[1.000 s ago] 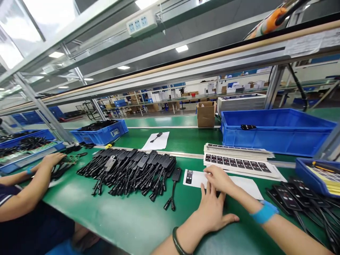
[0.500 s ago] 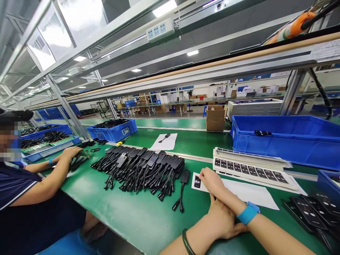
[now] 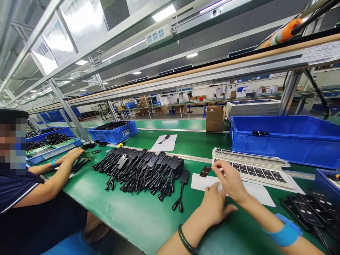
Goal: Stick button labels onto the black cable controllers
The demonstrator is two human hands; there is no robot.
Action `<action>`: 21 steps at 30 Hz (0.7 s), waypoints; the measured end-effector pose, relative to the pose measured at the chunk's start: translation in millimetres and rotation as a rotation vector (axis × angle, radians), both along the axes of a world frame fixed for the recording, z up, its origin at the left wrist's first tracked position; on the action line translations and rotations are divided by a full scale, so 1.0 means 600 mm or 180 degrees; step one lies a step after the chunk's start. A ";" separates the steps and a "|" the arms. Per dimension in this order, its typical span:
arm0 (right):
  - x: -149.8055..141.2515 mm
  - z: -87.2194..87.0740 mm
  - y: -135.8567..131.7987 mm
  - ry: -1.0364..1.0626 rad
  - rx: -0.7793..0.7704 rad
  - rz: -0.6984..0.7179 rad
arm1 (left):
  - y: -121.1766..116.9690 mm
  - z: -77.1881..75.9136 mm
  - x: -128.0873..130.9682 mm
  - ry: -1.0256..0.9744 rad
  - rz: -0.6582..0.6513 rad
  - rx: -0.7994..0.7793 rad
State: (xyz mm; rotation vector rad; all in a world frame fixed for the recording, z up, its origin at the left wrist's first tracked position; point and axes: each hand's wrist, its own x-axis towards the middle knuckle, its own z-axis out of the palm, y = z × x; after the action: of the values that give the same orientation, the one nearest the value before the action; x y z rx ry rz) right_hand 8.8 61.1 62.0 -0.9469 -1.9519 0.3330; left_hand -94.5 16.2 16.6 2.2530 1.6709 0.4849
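A small dark label sticker [image 3: 205, 171] is pinched at its edge by my right hand [image 3: 230, 179], which wears a blue wristband. It is held above the white backing sheet [image 3: 255, 192]. My left hand [image 3: 213, 204], with a dark bangle on the wrist, rests at the sheet's near edge, thumb stretched out to the right and nothing visible in it. Left of the sheet lies a single black cabled device [image 3: 183, 177], its two plugs pointing toward me. Beyond it spreads a large pile of similar black cabled devices [image 3: 152, 161].
Label sheets [image 3: 249, 159] are stacked behind my hands. Labelled devices [image 3: 305, 209] lie at the right near a blue bin [image 3: 281, 148]. On the left, a co-worker's hand [image 3: 75, 154] is at a green circuit board [image 3: 87, 154]. A sample device sits on white paper [image 3: 170, 142].
The label has come off the backing sheet in my right hand, which has risen and moved right, away from my left hand. The left hand has shifted slightly left.
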 end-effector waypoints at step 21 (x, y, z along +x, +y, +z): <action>0.215 -0.102 -0.043 0.0033 -0.1481 -0.0465 | 0.023 0.038 -0.035 -0.2820 0.0788 -0.1366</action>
State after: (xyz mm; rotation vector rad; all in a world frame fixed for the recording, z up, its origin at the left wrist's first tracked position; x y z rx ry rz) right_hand 138.0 35.3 1.0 -1.3720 -1.8154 0.7252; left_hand -115.8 29.8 39.6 1.2339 1.3753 0.9066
